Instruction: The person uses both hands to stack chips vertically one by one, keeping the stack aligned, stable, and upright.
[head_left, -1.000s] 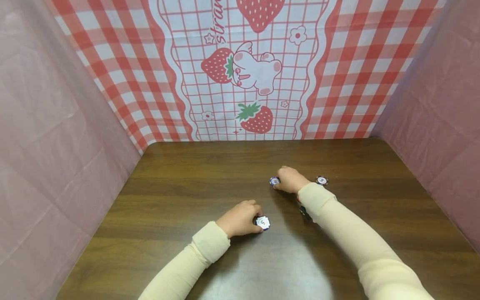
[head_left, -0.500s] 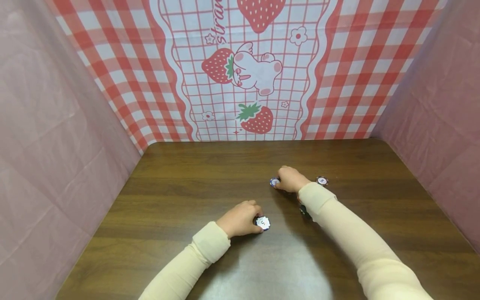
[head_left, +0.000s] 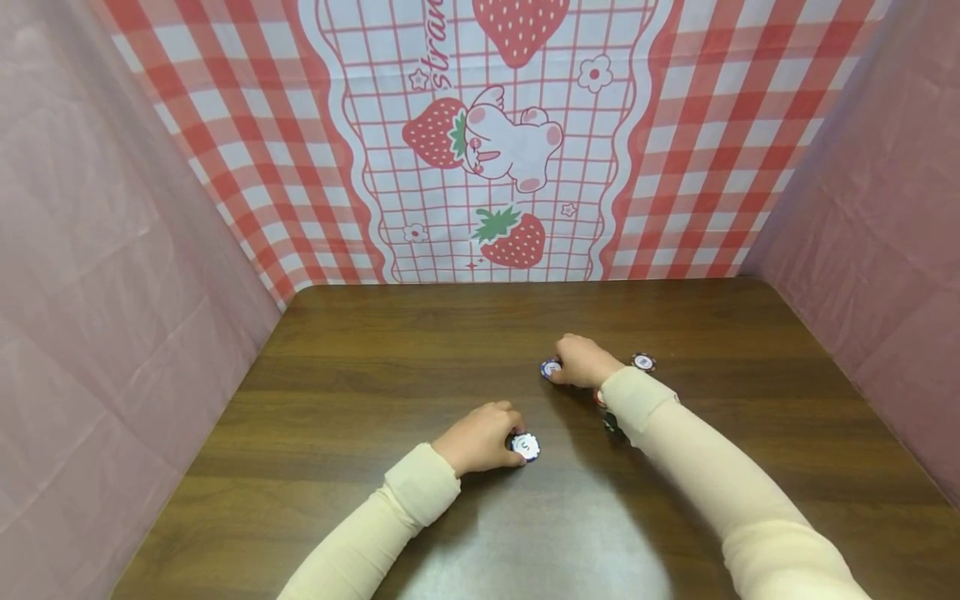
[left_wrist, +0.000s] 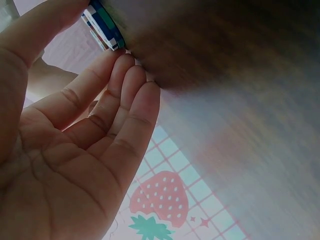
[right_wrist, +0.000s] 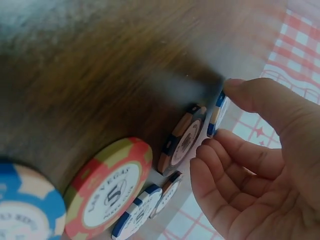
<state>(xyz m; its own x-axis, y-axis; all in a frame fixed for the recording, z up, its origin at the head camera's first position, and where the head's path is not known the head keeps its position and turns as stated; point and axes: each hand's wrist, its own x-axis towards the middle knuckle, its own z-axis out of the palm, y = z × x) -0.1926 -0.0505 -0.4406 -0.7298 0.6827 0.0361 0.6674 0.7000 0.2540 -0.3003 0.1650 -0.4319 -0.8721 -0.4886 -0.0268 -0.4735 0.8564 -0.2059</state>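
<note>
In the head view my left hand (head_left: 483, 437) grips the edges of white-faced poker chips (head_left: 526, 447) on the table, thumb and fingers at either side. The left wrist view shows their blue and green edges (left_wrist: 106, 25) stacked between thumb and fingertips. Farther back, my right hand (head_left: 585, 362) pinches a blue poker chip (head_left: 551, 368) that lies low at the table. Seen from the right wrist, that blue chip (right_wrist: 218, 115) stands between thumb and index finger, the other fingers loosely bent. A dark chip with tan edge spots (right_wrist: 184, 140) lies close by those fingers.
A brown chip (head_left: 643, 362) lies right of my right wrist. A red chip (head_left: 600, 398) and a dark green chip (head_left: 610, 422) are partly hidden by the right sleeve. Checked cloth (head_left: 697, 183) hangs behind the wooden table (head_left: 360, 358); pink cloth (head_left: 862, 233) walls both sides.
My right hand has slid slightly toward me with the blue chip. The left hand stays where it was on its chips.
</note>
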